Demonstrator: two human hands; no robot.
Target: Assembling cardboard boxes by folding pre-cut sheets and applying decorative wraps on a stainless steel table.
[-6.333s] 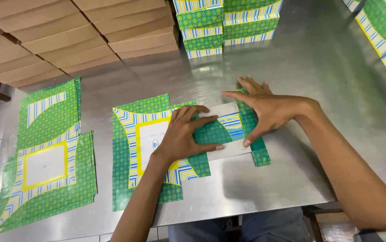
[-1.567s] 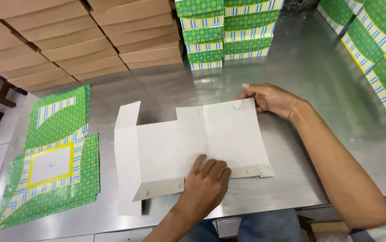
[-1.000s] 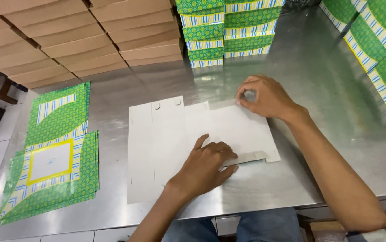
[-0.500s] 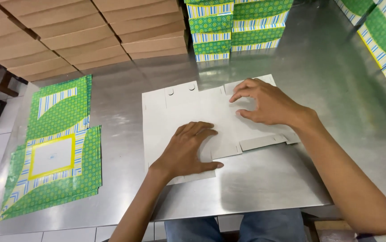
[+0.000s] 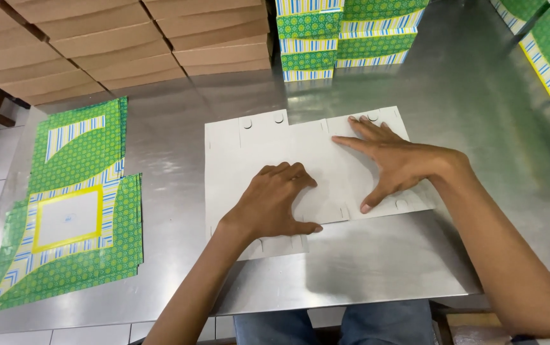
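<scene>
a white carton blank (image 5: 275, 150) is pressed flat, plain side up, at the middle of the steel tabletop (image 5: 479, 96) by the left hand (image 5: 275, 204) and right hand (image 5: 393, 160), both open, nothing gripped. creasing seems in hand; lifting a panel would likely follow.

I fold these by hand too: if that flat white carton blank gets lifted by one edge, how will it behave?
The white carton blank looks thin, so it would probably sag and hinge at its creases. On the shiny steel table it likely slides easily, which may be why both hands, left and right, press it flat.
</scene>
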